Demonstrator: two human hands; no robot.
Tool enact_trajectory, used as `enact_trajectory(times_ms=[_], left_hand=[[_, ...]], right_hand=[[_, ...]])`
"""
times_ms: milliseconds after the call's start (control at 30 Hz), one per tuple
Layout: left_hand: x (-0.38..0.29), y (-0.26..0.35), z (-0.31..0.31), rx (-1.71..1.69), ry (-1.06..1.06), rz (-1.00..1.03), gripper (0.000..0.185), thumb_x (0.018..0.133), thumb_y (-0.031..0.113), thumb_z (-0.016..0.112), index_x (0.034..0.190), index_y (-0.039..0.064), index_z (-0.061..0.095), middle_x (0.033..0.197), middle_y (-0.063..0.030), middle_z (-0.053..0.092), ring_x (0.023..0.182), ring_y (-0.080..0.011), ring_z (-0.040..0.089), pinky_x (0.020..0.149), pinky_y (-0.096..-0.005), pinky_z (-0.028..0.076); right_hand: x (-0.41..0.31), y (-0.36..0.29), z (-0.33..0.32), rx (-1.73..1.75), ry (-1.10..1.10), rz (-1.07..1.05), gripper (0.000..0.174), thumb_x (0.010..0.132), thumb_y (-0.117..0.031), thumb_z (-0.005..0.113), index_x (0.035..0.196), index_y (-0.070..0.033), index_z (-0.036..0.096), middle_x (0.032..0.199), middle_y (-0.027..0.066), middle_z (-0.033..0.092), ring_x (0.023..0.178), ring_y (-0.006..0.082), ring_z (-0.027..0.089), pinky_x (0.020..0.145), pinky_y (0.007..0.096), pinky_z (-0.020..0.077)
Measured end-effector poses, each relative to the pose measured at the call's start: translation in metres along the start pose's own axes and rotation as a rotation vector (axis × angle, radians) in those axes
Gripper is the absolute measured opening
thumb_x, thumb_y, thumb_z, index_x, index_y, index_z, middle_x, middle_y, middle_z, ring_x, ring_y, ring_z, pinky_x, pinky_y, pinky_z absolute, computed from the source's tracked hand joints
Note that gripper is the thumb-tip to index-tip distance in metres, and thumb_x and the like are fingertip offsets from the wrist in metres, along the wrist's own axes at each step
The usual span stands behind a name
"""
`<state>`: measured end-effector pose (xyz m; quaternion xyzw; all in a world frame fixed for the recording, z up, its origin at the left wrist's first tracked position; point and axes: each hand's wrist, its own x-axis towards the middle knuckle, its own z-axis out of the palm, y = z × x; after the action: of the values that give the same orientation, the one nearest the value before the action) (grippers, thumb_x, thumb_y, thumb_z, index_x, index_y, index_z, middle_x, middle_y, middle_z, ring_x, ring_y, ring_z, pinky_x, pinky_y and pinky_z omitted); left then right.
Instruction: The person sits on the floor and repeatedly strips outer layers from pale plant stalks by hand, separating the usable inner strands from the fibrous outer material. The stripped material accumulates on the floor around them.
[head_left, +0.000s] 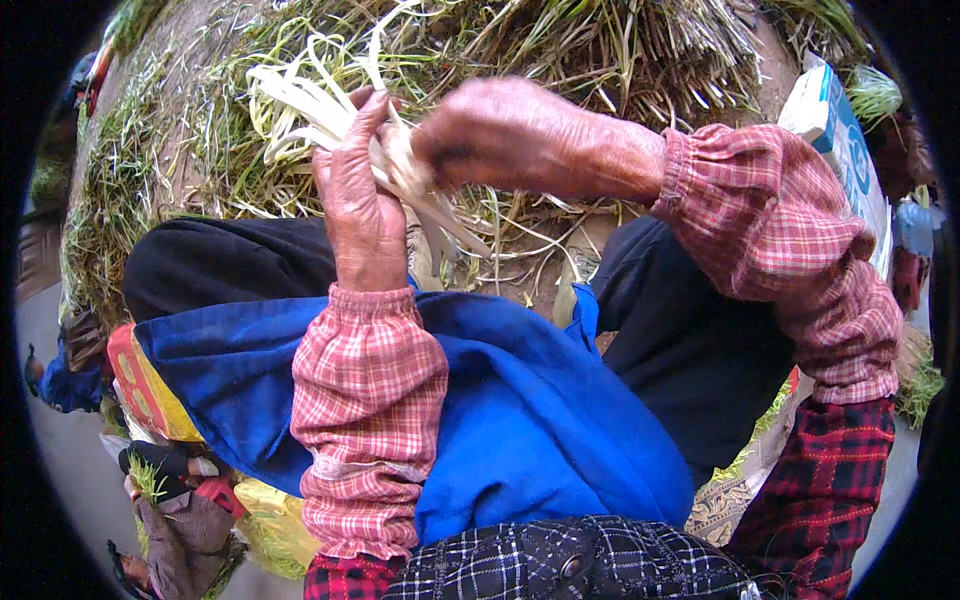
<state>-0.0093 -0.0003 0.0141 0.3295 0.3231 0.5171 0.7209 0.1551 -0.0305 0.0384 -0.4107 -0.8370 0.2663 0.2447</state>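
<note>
My left hand (362, 199) grips a bunch of pale yellow-white leafy stalks (307, 101), perhaps blanched chives. Their long thin leaves fan out and curl to the upper left, while the other ends point down to the right. Against those lower ends is my right hand (502, 135), blurred and with its fingers curled. Whether its fingers pinch any stalk is hidden by the blur. Both hands are above my parted knees, and a blue apron (525, 397) covers my lap.
A heap of loose green stalks and leaves (622, 52) spreads across the ground ahead. More litter (120, 195) lies on the left. At right stands a blue-and-white package (844, 142). Behind my left side are a red-and-yellow bag (146, 382) and another person (184, 525) holding greens.
</note>
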Motion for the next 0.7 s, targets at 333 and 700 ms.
enact_trajectory(times_ms=[333, 700], left_hand=[[0.017, 0.015, -0.008, -0.139, 0.028, -0.131, 0.017, 0.084, 0.002, 0.056, 0.100, -0.002, 0.050, 0.079, -0.0087, 0.057, 0.056, -0.0083, 0.046, 0.038, -0.0176, 0.033], [0.014, 0.017, -0.019, -0.153, -0.018, -0.210, 0.022, 0.086, 0.003, 0.054, 0.107, -0.001, 0.049, 0.083, -0.0087, 0.060, 0.057, -0.0056, 0.045, 0.040, -0.0161, 0.035]], right_hand=[[-0.022, 0.016, -0.050, 0.078, -0.190, 0.368, 0.024, 0.072, -0.020, 0.063, 0.089, -0.003, 0.059, 0.080, 0.0126, 0.060, 0.079, 0.0235, 0.062, 0.066, 0.0352, 0.0500], [-0.016, -0.008, 0.000, 0.208, -0.313, 0.155, 0.021, 0.075, -0.024, 0.062, 0.086, -0.006, 0.058, 0.082, 0.0116, 0.058, 0.079, 0.0277, 0.058, 0.069, 0.0369, 0.0469]])
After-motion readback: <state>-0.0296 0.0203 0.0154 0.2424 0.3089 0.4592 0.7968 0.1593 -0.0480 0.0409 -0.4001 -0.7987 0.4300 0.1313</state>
